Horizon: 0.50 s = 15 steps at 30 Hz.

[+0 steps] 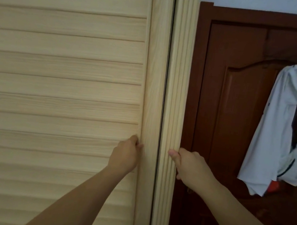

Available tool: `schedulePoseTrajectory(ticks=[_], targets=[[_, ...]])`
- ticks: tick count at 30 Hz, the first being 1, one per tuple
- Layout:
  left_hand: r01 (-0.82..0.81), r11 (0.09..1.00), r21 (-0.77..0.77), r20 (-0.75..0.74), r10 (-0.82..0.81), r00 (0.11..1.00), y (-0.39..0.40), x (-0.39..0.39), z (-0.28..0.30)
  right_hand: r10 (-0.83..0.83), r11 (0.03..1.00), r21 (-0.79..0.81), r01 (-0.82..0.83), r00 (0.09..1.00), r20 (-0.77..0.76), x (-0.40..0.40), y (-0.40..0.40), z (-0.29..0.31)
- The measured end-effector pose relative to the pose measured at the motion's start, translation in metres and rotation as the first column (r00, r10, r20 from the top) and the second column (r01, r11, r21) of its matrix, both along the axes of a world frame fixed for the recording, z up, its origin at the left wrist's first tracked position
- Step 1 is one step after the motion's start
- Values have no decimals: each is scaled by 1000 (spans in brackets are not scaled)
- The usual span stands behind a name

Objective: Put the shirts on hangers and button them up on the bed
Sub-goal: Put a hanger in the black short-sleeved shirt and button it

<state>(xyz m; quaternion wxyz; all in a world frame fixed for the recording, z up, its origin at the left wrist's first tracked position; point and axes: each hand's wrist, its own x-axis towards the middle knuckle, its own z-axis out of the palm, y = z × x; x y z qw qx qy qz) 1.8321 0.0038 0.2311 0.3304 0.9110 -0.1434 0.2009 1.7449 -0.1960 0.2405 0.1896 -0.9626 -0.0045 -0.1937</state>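
So the biggest thing here is this pale wood wardrobe door point(59, 73) with horizontal slats, filling the whole left side, and it looks closed or nearly so, with only a thin dark gap against the ribbed wardrobe frame post point(178, 78) beside it. To the right of that is a dark reddish room door point(240, 106) with some clothes hanging on it, including a white shirt point(273, 130) that may or may not be one of the shirts for the task, can't tell. No bed and no hangers anywhere in view, so my guess is we're at the very start, with the person going into the wardrobe to get shirts or hangers. The next move probably calls for sliding or pulling that slatted door leftward away from the post, which needs a firm sideways pull since there's no handle visible. As for the hands: the left hand point(126, 155) has its fingers curled in against the door's vertical edge strip, gripping it. The right hand point(191, 166) is wrapped round the outer edge of the frame post, thumb pressed flat on its ribbed front, like it's bracing.
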Motion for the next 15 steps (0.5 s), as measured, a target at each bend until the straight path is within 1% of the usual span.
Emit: schedulePoseTrajectory(ticks=[2, 5, 7, 10, 11, 12, 13, 14, 15], targets=[[-39, 999, 2, -4, 39, 999, -6, -4, 2, 0, 1000, 13, 0, 1000, -3, 2, 1, -2], [-82, 997, 15, -15, 82, 997, -10, -7, 2, -25, 1000, -12, 25, 1000, -6, 3, 2, -2], [-100, 995, -1, -36, 100, 994, -12, -7, 2, -25, 1000, -9, 25, 1000, 9, 4, 1, -3], [-41, 999, 10, -110, 42, 993, -11, -11, 3, -45, 999, -22, 46, 998, 36, -2, 4, -3], [1, 1000, 7, -158, 0, 987, -9, -15, 3, -80, 995, -54, 86, 993, 92, -7, 8, -6], [42, 999, -5, -202, -42, 978, -5, -21, 4, -121, 987, -77, 140, 971, 205, -13, 14, -10], [72, 997, -20, -222, -74, 972, 2, -28, 5, -144, 980, -81, 182, 929, 340, -20, 23, -13], [89, 996, -22, -207, -92, 974, 12, -39, 6, -135, 978, -83, 189, 890, 435, -30, 35, -14], [89, 996, -8, -153, -89, 984, 26, -52, 6, -95, 981, -100, 165, 864, 494, -38, 51, -15]])
